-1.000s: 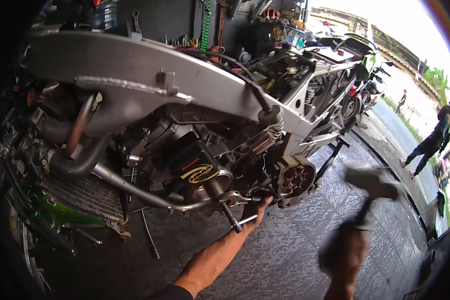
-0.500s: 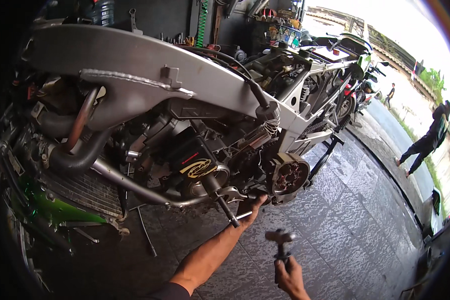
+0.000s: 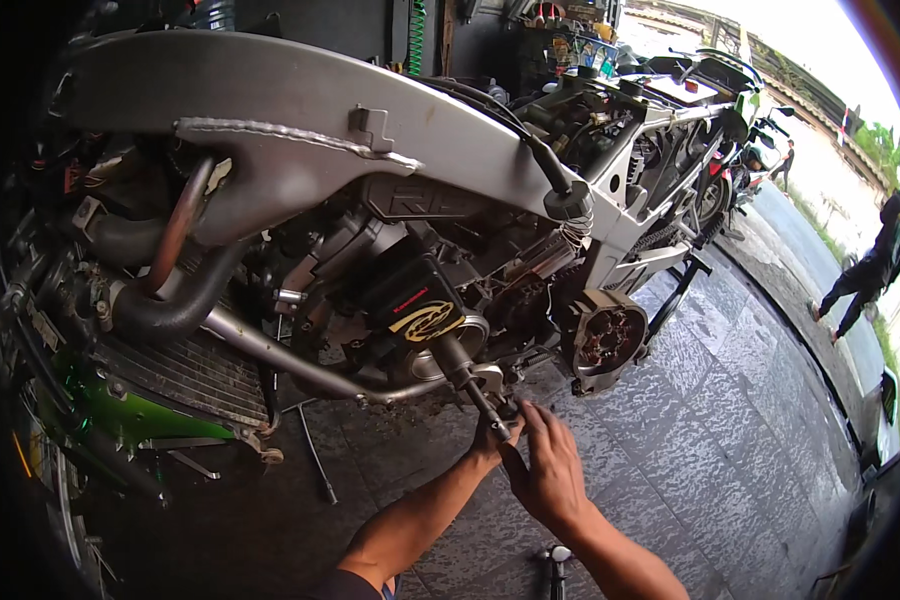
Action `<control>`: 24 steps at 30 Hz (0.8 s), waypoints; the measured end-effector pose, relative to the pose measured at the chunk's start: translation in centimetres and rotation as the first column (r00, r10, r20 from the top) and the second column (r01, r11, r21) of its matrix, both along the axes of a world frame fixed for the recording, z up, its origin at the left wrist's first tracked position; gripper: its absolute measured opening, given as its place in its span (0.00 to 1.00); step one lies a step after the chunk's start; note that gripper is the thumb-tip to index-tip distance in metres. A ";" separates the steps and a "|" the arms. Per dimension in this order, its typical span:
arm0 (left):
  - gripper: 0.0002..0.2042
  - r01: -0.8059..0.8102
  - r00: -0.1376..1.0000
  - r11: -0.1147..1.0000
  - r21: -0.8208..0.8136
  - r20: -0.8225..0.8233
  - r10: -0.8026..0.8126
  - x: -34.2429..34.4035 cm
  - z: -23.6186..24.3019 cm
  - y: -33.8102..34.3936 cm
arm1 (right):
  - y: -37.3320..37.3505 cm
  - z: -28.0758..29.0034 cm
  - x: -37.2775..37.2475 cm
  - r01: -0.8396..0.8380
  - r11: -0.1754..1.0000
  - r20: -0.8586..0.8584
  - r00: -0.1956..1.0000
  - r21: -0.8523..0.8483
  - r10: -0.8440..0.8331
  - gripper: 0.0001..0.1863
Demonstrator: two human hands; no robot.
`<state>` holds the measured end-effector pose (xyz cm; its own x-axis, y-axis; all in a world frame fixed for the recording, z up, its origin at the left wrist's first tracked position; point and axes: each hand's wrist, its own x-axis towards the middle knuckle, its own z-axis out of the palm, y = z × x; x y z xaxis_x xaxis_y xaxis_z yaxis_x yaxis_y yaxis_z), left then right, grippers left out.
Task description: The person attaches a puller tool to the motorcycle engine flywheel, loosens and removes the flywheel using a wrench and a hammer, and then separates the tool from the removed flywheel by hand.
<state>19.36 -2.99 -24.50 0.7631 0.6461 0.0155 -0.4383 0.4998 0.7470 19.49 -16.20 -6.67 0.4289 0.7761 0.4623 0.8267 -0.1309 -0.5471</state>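
A long steel rod [image 3: 478, 395] juts toward me from the motorcycle's engine, below a black cover [image 3: 410, 300] with a yellow round mark. Beside the rod is a wrench [image 3: 491, 376] with a bright curved jaw. My left hand [image 3: 494, 438], partly hidden behind the rod's end, is closed round what looks like the wrench's handle. At the rod's near end my right hand [image 3: 550, 470] has its thumb and fingers closed about the tip; its crossbar is mostly covered. A hammer [image 3: 558, 560] rests on the floor below my right forearm, its head toward the engine.
The silver frame [image 3: 290, 110] spans the space above the engine. A round open casing [image 3: 605, 340] is right of my hands. A long-handled tool [image 3: 317, 455] lies on the tiles left of my left arm. A person [image 3: 875, 260] walks outside; another motorcycle stands at the back right.
My right hand has let go of the hammer, now on the floor, and moved up to the rod's end. My left hand stays by the wrench; the view has shifted slightly.
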 end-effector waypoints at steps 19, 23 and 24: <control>0.15 0.341 0.625 0.748 0.570 -0.732 0.273 -15.8 12.1 0.4 | 2.6 -5.1 -4.5 -0.044 0.995 -0.595 0.804 -0.089 -0.018 0.07; 0.16 0.350 0.636 0.652 0.673 -0.681 0.362 -17.6 12.6 1.1 | 0.8 -5.9 -4.6 0.001 0.988 -0.720 0.684 -0.153 -0.113 0.10; 0.16 0.388 0.612 0.627 0.676 -0.697 0.374 -18.0 13.9 1.2 | -0.4 -5.4 -3.6 0.089 0.981 -0.659 0.730 -0.170 -0.180 0.10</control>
